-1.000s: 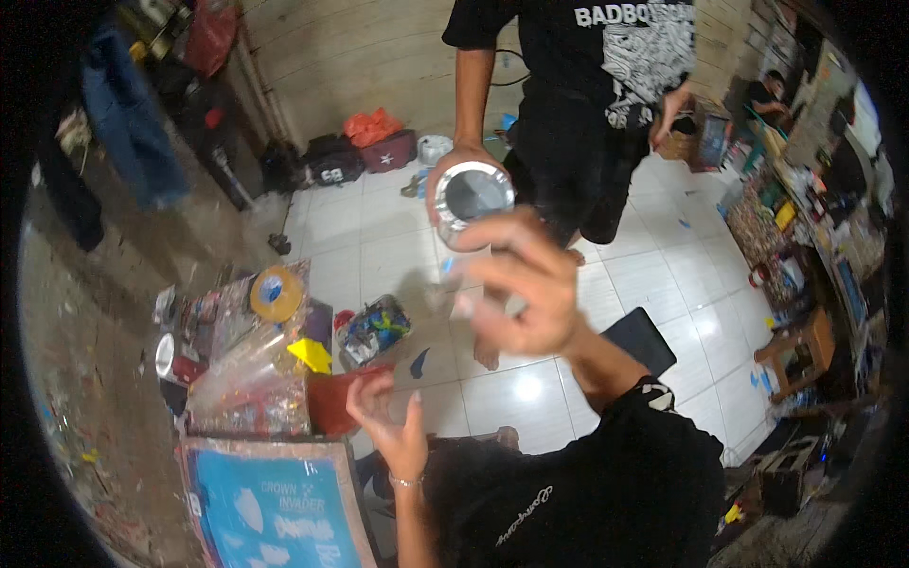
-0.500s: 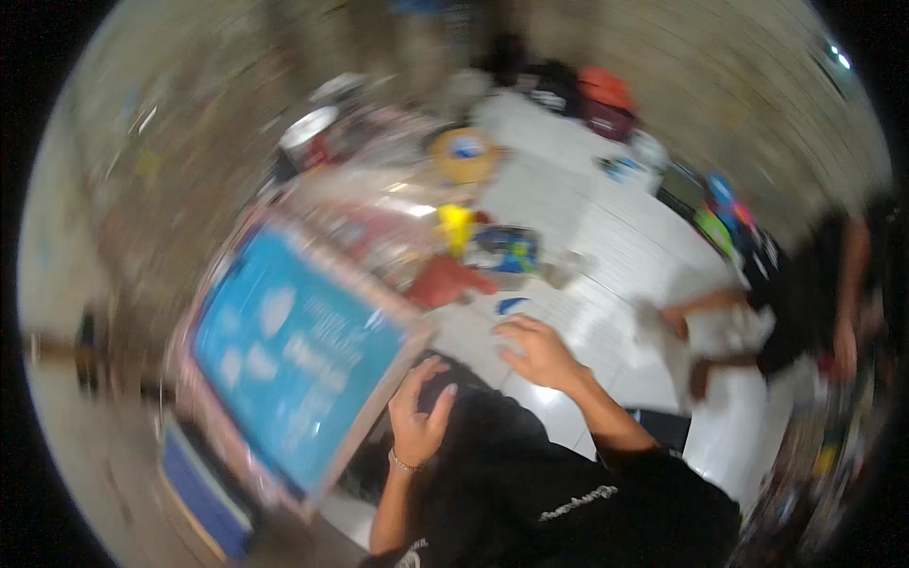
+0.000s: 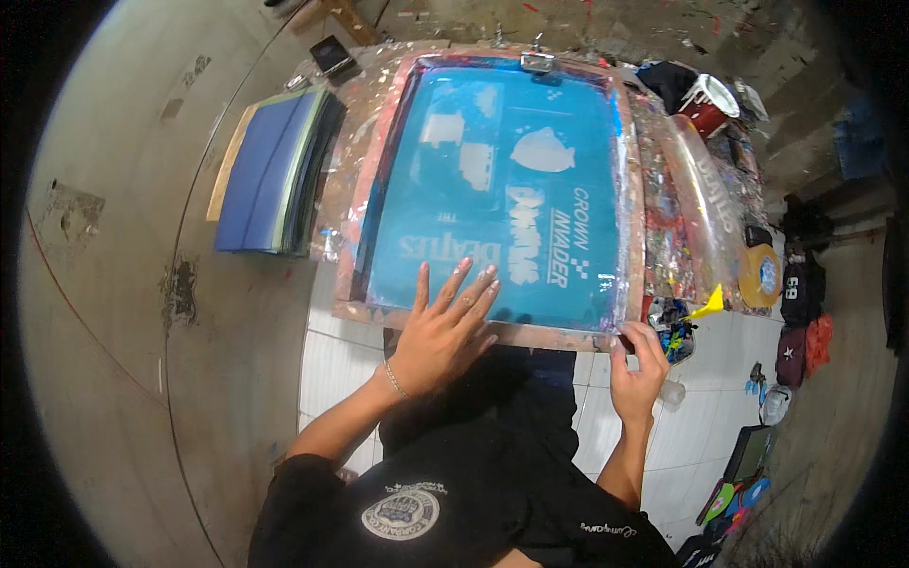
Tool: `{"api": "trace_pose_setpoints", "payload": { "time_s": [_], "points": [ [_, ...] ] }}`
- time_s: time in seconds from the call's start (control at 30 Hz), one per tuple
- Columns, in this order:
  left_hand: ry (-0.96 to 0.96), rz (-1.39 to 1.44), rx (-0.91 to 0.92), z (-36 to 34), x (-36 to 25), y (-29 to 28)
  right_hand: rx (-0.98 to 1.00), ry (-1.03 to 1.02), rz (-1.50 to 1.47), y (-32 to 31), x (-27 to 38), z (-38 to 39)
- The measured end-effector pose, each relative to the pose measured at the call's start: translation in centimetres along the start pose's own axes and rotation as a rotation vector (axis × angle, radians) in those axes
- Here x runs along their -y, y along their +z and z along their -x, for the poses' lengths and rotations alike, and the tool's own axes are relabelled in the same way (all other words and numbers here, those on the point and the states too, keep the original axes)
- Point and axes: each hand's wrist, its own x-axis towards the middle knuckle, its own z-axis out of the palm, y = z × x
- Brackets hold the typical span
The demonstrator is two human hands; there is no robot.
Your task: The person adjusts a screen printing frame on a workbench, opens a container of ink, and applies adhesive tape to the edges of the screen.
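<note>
In front of me lies a screen-printing frame (image 3: pixel 530 334), its pale wooden border stained with paint and its mesh (image 3: pixel 417 189) blue-green with lighter stencil shapes. My left hand (image 3: pixel 431 341), a bracelet at its wrist, rests with spread fingers over the near border, the fingertips on or just above the mesh. At the near right corner my right hand (image 3: pixel 638 364) has its thumb and fingers closed about the border. A metal clamp (image 3: pixel 537 62) sits on the far border.
Left of the frame is a stack of dark blue boards (image 3: pixel 270 170). On the paint-spattered table to the right are a clear plastic sheet (image 3: pixel 705 194), a tape roll (image 3: pixel 759 275), a yellow piece (image 3: pixel 708 303) and a paint can (image 3: pixel 708 106). White tiles (image 3: pixel 715 417) cover the floor.
My view has swung left, so the frame now lies straight ahead. Both hands have come to it: the left over the near border, the right onto the corner. The other person is out of view.
</note>
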Motion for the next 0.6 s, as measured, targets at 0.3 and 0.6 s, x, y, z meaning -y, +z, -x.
{"api": "trace_pose_setpoints", "payload": {
  "time_s": [0.3, 0.6],
  "points": [
    [-0.138, 0.051, 0.057, 3.3, 4.0, 0.6, 0.266, -0.236, 0.237, 4.2, 1.8, -1.3],
    [-0.147, 0.091, -0.107, 5.3, 6.2, 0.4, 0.354, -0.291, 0.255, 4.6, 1.3, -1.5]
  ]
}}
